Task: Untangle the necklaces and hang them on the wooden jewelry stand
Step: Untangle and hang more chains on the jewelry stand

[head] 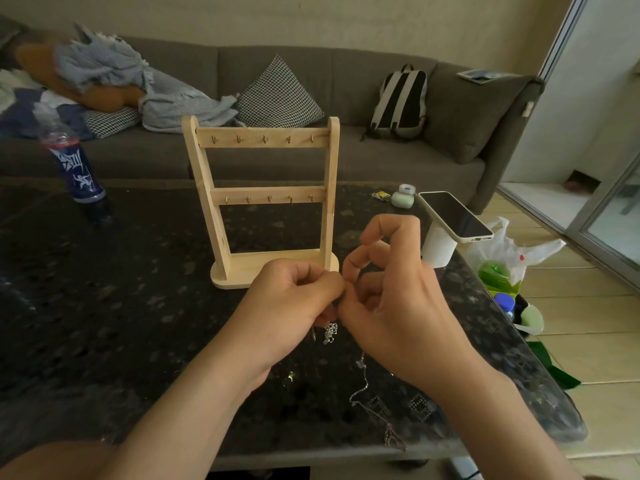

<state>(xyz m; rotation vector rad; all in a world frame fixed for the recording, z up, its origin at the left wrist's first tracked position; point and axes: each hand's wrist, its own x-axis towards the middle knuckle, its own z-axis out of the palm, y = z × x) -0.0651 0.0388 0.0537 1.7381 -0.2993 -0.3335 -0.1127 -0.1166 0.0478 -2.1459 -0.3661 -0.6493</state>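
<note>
Left hand [294, 299] and right hand [398, 306], fingers curled, pinch a silver chain [330, 332] above a dark speckled tabletop [104, 306]; stand [263, 138], bottle [74, 161] and phone [455, 214] on it, grey sofa [346, 81] behind.

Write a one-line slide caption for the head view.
Left hand and right hand pinch a tangled silver necklace over the dark table, before the wooden jewelry stand.

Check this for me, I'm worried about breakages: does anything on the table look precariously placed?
Yes: the phone lies flat atop a white container near the table's right edge, overhanging it. It looks easy to knock off.
</note>
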